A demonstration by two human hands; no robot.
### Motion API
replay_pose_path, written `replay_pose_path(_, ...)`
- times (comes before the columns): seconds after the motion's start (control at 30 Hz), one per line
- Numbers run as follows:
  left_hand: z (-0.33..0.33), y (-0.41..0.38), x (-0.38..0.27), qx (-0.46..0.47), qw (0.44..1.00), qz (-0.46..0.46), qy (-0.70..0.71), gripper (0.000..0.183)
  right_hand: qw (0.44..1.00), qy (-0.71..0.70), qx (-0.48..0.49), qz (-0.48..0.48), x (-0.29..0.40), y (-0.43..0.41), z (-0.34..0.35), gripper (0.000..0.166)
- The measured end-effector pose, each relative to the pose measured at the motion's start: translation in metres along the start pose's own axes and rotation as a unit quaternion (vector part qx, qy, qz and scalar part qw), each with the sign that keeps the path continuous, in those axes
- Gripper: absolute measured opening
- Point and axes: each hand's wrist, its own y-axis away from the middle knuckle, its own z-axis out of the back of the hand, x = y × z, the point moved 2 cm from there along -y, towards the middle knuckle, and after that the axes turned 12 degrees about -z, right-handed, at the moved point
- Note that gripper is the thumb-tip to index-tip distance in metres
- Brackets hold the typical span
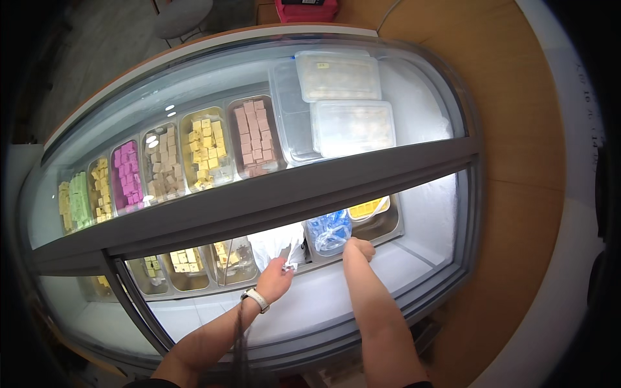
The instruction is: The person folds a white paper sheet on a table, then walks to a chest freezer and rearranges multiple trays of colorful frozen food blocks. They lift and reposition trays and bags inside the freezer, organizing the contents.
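Observation:
Both of my arms reach through the rear opening of a glass-topped freezer display case (291,179). My left hand (275,281), with a pale-strapped watch on its wrist, pinches the gathered end of a white plastic bag (276,240). The bag sits in the row of metal pans. My right hand (358,248) is curled at the near right corner of a clear bag of blue items (331,230). Whether its fingers grip that bag or the pan edge is hidden. To its right a metal pan (383,225) contains a yellow basket (367,209).
Pans of coloured cubes, such as pink ones (253,131) and purple ones (127,169), line the far row. Lidded plastic containers (354,128) are stacked at right. A dark frame bar (271,189) crosses above my hands. A wooden counter (524,203) curves along the right.

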Motion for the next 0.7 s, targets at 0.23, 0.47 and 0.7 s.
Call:
replay_pose_path(0.23, -0.001, -0.003, -0.003, 0.006, 1.000, 0.001, -0.016, 0.034, 0.930, -0.313, 0.166, -0.097, -0.009, -0.048, -0.012, 0.023)
replay_pose_path(0.47, -0.006, -0.004, 0.015, -0.007, 1.000, -0.011, -0.009, 0.034, 0.861, -0.353, 0.359, -0.075, -0.004, -0.059, 0.027, 0.030)
replay_pose_path(0.7, 0.001, -0.006, 0.007, 0.017, 1.000, 0.009, -0.017, 0.034, 0.844, -0.381, 0.372, -0.067, -0.005, -0.045, 0.038, 0.030)
